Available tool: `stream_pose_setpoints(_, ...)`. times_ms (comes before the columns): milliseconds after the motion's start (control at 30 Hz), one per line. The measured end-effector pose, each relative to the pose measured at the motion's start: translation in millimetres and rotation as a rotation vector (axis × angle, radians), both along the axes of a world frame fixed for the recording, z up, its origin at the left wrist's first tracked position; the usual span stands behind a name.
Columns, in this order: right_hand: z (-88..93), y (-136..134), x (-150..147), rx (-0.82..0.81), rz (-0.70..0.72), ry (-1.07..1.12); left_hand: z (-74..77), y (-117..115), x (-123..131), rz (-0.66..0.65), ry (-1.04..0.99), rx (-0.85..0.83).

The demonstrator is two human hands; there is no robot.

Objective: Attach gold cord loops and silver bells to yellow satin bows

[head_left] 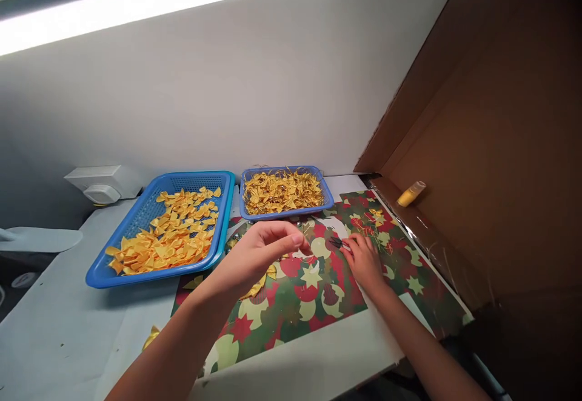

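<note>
My left hand (273,242) is over the middle of the patterned mat (313,310), thumb and fingertips closed together in a pinch. Whatever is between them is too small to make out; a thin reddish thread shows just below the fingertips. To its right, my right hand (365,260) rests low over the mat, its fingers closed around a small pair of snips (336,242) with two dark tips pointing left. Gold ribbon bows (259,286) lie partly hidden beneath my left hand and wrist.
A large blue basket (102,276) of gold bows stands at left. Behind my hands, a smaller blue basket (243,210) holds bows with gold cords. Thread scraps (368,228) litter the mat's right side. A yellow-filled bottle (411,195) is by the cardboard wall (491,146).
</note>
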State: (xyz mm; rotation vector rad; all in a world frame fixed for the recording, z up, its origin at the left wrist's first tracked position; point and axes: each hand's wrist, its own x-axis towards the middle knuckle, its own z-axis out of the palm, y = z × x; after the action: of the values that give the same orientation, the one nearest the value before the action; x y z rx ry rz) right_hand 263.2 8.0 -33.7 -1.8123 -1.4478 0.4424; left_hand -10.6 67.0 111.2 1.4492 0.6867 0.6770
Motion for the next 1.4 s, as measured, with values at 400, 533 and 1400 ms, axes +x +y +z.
stream_pose_setpoints(400,139.4,20,-92,0.211,0.657,0.709,7.9,-19,-2,-0.033,-0.147,-0.082)
stream_pose_setpoints(533,145.8,31,-104,0.225,0.777,0.856,13.6,-23,-11,0.010,-0.201,-0.065)
stream_pose_setpoints(1400,146.7,30,-125,0.514,0.579,1.022,15.6,-34,-8,0.527,0.101,0.600)
